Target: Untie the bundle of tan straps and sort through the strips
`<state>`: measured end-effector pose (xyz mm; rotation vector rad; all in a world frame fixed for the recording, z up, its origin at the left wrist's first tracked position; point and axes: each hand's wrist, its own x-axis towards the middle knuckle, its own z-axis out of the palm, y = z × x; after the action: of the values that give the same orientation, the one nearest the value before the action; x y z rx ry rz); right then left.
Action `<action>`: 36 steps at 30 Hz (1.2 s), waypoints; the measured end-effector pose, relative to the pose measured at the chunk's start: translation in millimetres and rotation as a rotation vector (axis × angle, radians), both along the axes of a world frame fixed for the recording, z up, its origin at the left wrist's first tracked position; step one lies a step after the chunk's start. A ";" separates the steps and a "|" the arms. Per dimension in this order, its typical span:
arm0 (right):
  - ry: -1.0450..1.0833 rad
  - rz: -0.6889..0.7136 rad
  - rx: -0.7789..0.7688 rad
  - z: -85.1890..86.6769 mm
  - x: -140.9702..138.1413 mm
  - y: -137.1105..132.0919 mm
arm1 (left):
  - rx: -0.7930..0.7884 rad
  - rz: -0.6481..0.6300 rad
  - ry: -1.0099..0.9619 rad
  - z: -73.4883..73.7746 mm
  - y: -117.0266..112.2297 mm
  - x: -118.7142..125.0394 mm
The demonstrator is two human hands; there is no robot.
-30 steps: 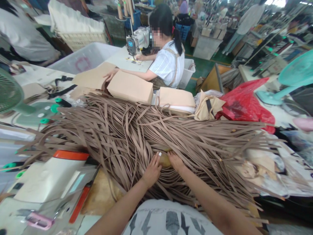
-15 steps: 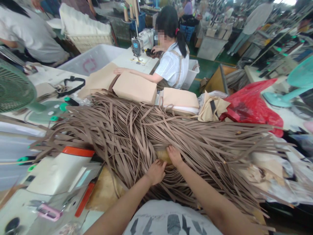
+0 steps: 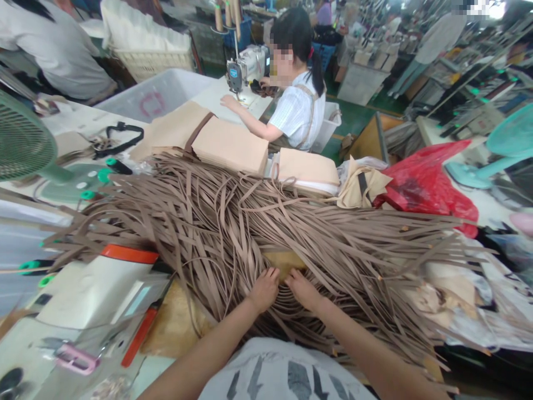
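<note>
A large heap of long, flat brown straps (image 3: 200,222) spreads across the work surface in front of me. My left hand (image 3: 265,290) is curled over the near straps, at the edge of a gap in the heap. Beside it, a short way to the right, my right hand (image 3: 302,289) has its fingers bent over the same near bundle. The fingertips of both hands are partly hidden among the straps. Between and beyond the hands, a yellowish board (image 3: 283,263) shows through the gap.
Beyond the heap lie stacks of beige sheets (image 3: 231,145) and a red plastic bag (image 3: 433,186). A person (image 3: 297,105) sits at a sewing machine (image 3: 235,75). At left are a green fan (image 3: 25,144), a white machine (image 3: 83,294) and pink-handled snips (image 3: 77,358).
My right hand has drawn back towards me, level with the left. The left hand's fingers have turned forward. The seated person's arm has moved from the beige sheets towards the sewing machine.
</note>
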<state>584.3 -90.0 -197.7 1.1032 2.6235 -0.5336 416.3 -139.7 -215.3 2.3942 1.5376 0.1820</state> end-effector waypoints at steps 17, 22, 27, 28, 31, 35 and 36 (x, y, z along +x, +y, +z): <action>-0.076 -0.190 0.242 -27.0 -26.1 57.5 | -0.028 0.045 -0.039 9.2 -9.8 -8.5; -0.095 -0.173 0.203 -28.3 -21.7 60.4 | -0.006 0.093 -0.055 13.7 -9.5 -7.1; -0.113 -0.213 0.212 -34.3 -17.0 52.5 | -0.013 0.105 -0.048 7.8 -10.2 -6.6; -0.107 -0.193 0.207 -34.1 -16.3 52.0 | -0.014 0.104 -0.045 6.7 -10.3 -6.3; -0.096 -0.132 0.180 -30.7 -13.8 52.9 | -0.012 0.113 -0.031 5.4 -9.9 -4.6; -0.118 -0.103 0.133 -23.5 -9.9 44.8 | -0.003 0.149 -0.003 7.0 -7.2 -1.1; -0.116 -0.084 0.112 -21.6 -9.3 38.4 | -0.001 0.158 0.004 7.8 -6.3 -0.2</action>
<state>575.0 -51.6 -219.3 1.2435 2.5429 -0.3314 416.0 -146.0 -207.6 2.2734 1.7280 0.2097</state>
